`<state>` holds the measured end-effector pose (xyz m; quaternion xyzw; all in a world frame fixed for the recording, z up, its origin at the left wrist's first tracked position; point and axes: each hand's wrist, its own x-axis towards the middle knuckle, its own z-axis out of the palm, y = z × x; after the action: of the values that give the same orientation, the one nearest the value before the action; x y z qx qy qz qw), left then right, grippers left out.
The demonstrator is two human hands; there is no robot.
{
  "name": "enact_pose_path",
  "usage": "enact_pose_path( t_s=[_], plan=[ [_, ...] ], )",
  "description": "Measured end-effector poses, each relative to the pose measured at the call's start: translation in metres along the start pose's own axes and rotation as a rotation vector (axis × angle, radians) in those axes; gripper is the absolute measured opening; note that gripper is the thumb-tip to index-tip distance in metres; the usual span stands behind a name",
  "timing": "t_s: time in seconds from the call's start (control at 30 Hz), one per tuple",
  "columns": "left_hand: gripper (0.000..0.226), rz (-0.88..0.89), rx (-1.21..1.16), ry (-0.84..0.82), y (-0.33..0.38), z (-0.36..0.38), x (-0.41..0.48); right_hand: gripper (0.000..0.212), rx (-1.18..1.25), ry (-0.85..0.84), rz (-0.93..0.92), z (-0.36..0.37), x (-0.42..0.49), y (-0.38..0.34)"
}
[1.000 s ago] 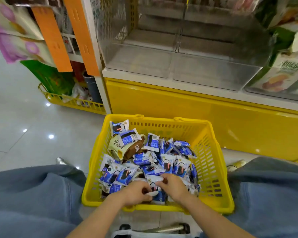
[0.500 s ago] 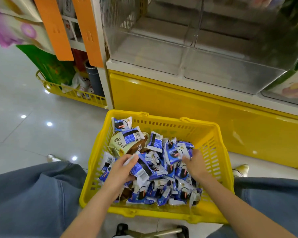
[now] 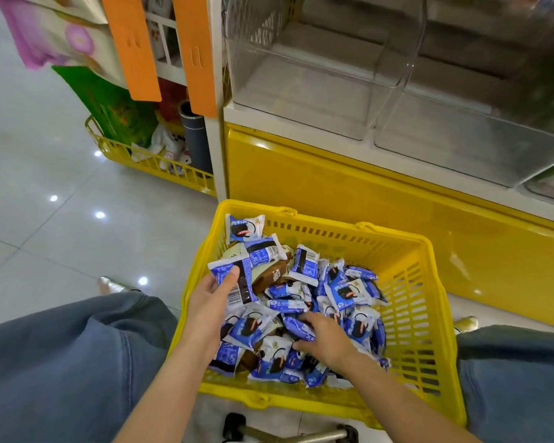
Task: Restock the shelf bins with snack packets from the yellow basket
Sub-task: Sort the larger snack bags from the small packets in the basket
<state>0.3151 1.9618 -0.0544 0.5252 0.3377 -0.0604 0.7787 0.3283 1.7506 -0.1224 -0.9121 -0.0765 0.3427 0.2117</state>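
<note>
The yellow basket (image 3: 410, 282) stands on the floor between my knees, holding several blue-and-white snack packets and a brown-and-cream pack (image 3: 269, 274). My left hand (image 3: 210, 302) holds a blue-and-white packet (image 3: 234, 279) raised over the basket's left side, thumb across its face. My right hand (image 3: 325, 338) lies on the heap near the basket's middle, its fingers curled around a blue packet (image 3: 298, 327). Two clear shelf bins (image 3: 301, 100) sit above on the white shelf, nothing visible inside them.
A yellow cabinet front (image 3: 349, 187) rises just behind the basket. To the left are orange hanging strips (image 3: 131, 46), a low yellow wire rack (image 3: 154, 163) with goods, and shiny floor tiles. My jeans-clad knees flank the basket. A metal frame (image 3: 288, 434) shows at the bottom.
My left hand has lifted a packet higher at the basket's left. My right hand moved from the right side of the heap toward its middle and front.
</note>
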Motion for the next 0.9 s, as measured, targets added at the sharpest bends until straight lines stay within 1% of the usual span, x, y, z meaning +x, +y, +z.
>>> enact_pose_path(
  t_s=[0.07, 0.13, 0.17, 0.23, 0.3, 0.33, 0.4, 0.43, 0.47, 0.53, 0.57, 0.6, 0.63, 0.67, 0.7, 0.77, 0.83, 0.9],
  plan=[
    [0.020, 0.015, 0.093, 0.054, -0.001, 0.002, 0.001, 0.058, -0.003, 0.022, -0.041, -0.006, -0.005, 0.002],
    [0.028, 0.058, 0.281, 0.078, -0.004, 0.008, 0.000, 0.055, -0.008, 0.006, -0.069, -0.014, -0.012, 0.008],
    [0.027, 0.096, 0.404, 0.062, -0.007, 0.013, 0.000, 0.054, 0.020, -0.009, -0.066, -0.020, -0.015, 0.012],
    [0.011, 0.152, 0.637, -0.037, -0.013, 0.032, 0.001, 0.044, 0.116, 0.004, -0.042, -0.034, -0.021, 0.021],
    [0.010, 0.177, 0.738, -0.167, -0.020, 0.059, 0.008, 0.030, 0.198, 0.132, 0.024, -0.053, -0.022, 0.026],
    [0.013, 0.187, 0.760, -0.216, -0.023, 0.074, 0.013, 0.030, 0.227, 0.230, 0.066, -0.062, -0.020, 0.029],
    [0.041, 0.192, 0.810, -0.278, -0.030, 0.102, 0.025, 0.043, 0.223, 0.404, 0.150, -0.077, -0.015, 0.036],
    [0.050, 0.179, 0.838, -0.307, -0.033, 0.113, 0.031, 0.049, 0.226, 0.452, 0.189, -0.082, -0.013, 0.038],
    [0.053, 0.168, 0.866, -0.332, -0.035, 0.122, 0.035, 0.052, 0.246, 0.461, 0.229, -0.087, -0.010, 0.041],
    [0.049, 0.188, 0.958, -0.375, -0.040, 0.132, 0.042, 0.053, 0.280, 0.429, 0.271, -0.092, -0.007, 0.044],
    [0.046, 0.232, 1.022, -0.385, -0.040, 0.132, 0.043, 0.054, 0.198, 0.395, 0.279, -0.092, -0.007, 0.044],
    [0.043, 0.297, 1.075, -0.386, -0.038, 0.129, 0.044, 0.055, 0.018, 0.362, 0.275, -0.092, -0.007, 0.045],
    [0.039, 0.378, 1.110, -0.379, -0.034, 0.123, 0.043, 0.055, -0.176, 0.348, 0.245, -0.089, -0.008, 0.044],
    [0.034, 0.459, 1.140, -0.378, -0.029, 0.113, 0.043, 0.054, -0.323, 0.350, 0.152, -0.085, -0.010, 0.041],
    [0.030, 0.536, 1.174, -0.382, -0.024, 0.101, 0.042, 0.052, -0.376, 0.338, 0.032, -0.080, -0.012, 0.036],
    [0.021, 0.610, 1.264, -0.377, -0.014, 0.071, 0.041, 0.047, -0.341, 0.247, -0.193, -0.066, -0.014, 0.021],
    [0.016, 0.549, 1.315, -0.350, -0.011, 0.040, 0.039, 0.046, -0.263, 0.162, -0.309, -0.052, -0.007, 0.006],
    [0.019, 0.411, 1.324, -0.345, -0.017, 0.016, 0.033, 0.049, -0.179, 0.131, -0.317, -0.040, 0.004, -0.008]
  ],
)
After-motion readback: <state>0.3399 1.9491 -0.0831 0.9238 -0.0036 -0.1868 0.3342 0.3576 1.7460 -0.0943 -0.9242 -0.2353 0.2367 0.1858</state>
